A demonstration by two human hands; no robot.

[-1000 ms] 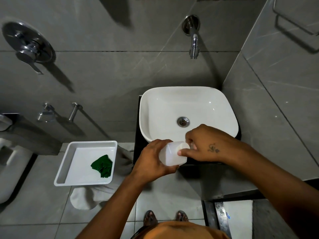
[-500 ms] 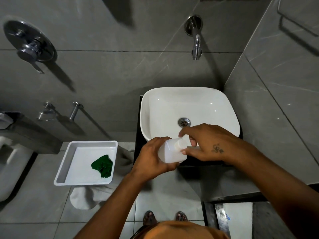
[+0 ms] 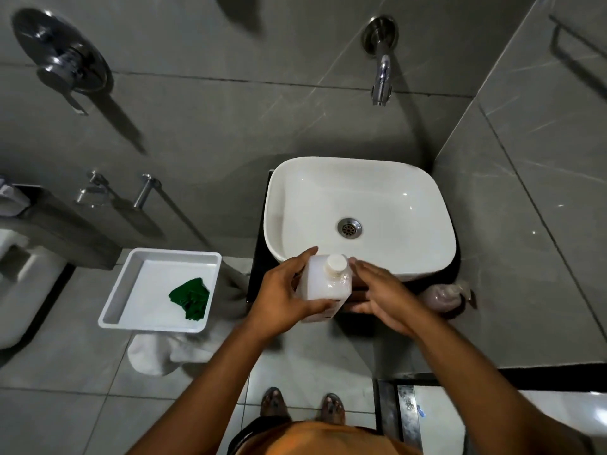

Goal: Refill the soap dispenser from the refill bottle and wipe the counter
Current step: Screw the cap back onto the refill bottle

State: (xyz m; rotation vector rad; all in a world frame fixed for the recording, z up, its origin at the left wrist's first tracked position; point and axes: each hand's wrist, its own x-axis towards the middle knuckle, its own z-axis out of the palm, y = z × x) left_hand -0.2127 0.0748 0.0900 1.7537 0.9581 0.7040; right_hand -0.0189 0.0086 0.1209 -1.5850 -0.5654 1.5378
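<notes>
A white translucent refill bottle with its white cap on stands upright in front of the white basin. My left hand grips the bottle's body from the left. Just right of the bottle, my right hand is flat with fingers straight and holds nothing. A green cloth lies in a white tray at the left. No soap dispenser can be made out.
A wall spout hangs above the basin, which sits on a dark counter. A pinkish plastic bag lies at the counter's right front. The tray stands on a white stool; a toilet is far left.
The bottle was tilted with my right hand's fingers on its cap; now it stands upright and my right hand has come off the cap to lie flat beside it.
</notes>
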